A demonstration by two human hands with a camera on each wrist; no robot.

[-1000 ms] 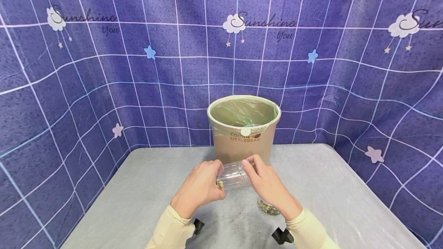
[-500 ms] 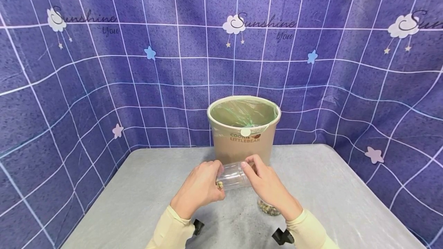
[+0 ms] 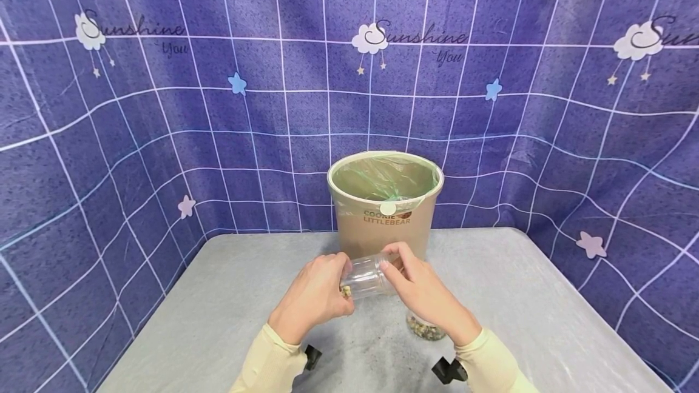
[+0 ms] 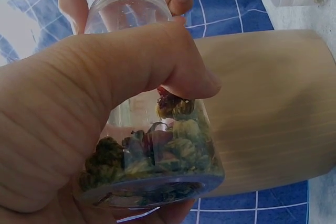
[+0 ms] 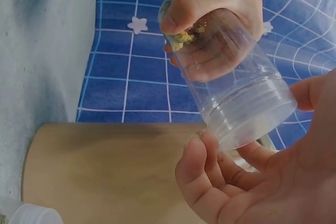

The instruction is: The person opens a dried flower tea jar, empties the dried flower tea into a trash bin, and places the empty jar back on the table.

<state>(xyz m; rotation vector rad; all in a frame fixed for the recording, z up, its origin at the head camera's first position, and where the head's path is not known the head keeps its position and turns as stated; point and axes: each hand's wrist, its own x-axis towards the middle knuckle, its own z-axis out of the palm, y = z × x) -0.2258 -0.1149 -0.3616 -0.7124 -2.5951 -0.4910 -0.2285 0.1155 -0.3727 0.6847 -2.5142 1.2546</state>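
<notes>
Behind the beige bin (image 3: 382,238) hangs a blue grid-patterned cloth (image 3: 295,53); the grey bench (image 3: 246,278) spreads beneath it. On the bin's near side, the left hand (image 3: 315,291) grips one end of a tilted clear jar (image 3: 367,278), while the right hand (image 3: 422,287) pinches its other end. A second jar (image 3: 426,327) rests closer than the bin. Dried flowers (image 4: 157,153) sit inside the tilted jar.

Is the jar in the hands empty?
No, the left wrist view shows dried plant pieces inside the jar, near its base.
</notes>
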